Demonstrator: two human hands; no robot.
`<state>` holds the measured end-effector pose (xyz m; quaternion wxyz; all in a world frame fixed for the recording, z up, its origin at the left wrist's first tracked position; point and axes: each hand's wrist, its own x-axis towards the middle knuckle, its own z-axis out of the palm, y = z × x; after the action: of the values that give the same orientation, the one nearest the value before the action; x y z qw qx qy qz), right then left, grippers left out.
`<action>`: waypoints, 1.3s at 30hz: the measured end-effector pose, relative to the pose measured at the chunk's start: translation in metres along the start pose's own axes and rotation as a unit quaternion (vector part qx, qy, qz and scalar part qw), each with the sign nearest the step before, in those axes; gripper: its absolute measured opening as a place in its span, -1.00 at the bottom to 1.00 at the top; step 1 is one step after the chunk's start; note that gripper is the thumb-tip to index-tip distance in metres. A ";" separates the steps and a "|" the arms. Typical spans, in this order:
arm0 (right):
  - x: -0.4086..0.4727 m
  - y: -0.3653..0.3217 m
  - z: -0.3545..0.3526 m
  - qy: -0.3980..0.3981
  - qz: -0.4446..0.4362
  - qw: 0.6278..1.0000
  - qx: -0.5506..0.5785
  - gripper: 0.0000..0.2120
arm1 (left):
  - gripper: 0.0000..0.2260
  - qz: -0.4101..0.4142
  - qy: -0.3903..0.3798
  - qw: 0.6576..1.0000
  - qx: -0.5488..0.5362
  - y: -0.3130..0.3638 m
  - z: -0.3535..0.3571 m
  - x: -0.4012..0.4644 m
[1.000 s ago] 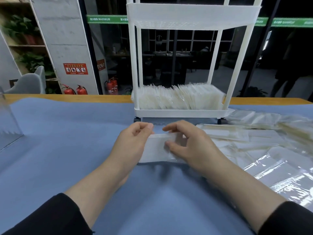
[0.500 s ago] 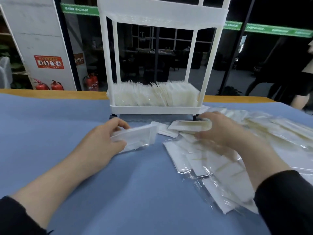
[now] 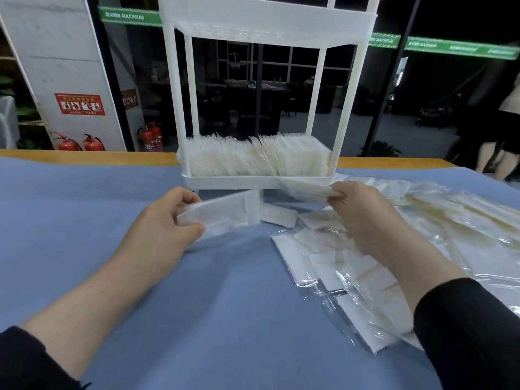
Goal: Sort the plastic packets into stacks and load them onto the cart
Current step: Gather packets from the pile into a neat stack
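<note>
My left hand [image 3: 168, 223] grips a small stack of white plastic packets [image 3: 225, 212] just above the blue cloth, in front of the cart. My right hand [image 3: 363, 212] pinches a single packet [image 3: 306, 190] lifted off the loose pile [image 3: 422, 249] that spreads over the right side of the table. The white cart [image 3: 253, 181] stands straight ahead. Its lower tray holds a dense row of upright packets [image 3: 253, 159].
The blue cloth [image 3: 84, 220] covers the table, with a wooden edge [image 3: 84, 156] at the far side. A person stands at the far right [image 3: 503, 136] beyond the table. Red fire extinguishers [image 3: 92, 142] sit behind the glass.
My right hand has raised its packet and brought it a little toward the stack in my left hand. The left hand has lifted its stack slightly. The view shifted.
</note>
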<state>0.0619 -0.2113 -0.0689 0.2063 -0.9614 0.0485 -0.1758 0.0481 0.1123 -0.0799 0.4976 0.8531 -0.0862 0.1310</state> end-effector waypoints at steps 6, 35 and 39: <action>-0.025 -0.047 -0.035 -0.073 -0.116 0.989 0.050 -0.88 | -0.74 -0.009 0.111 0.993 -0.047 0.007 -0.011 0.004; -0.053 -0.096 0.039 -0.189 -0.171 0.944 0.211 -0.65 | -0.76 -0.036 -0.032 0.994 -0.100 0.005 0.018 -0.008; -0.048 -0.096 0.036 -0.126 -0.169 0.953 0.217 -0.75 | -0.75 -0.003 0.018 0.991 -0.132 0.007 0.013 -0.006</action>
<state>0.0318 -0.1019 -0.0753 0.3816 -0.9020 -0.1799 -0.0921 0.0420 0.0980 -0.0820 0.6080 0.7775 -0.0913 0.1324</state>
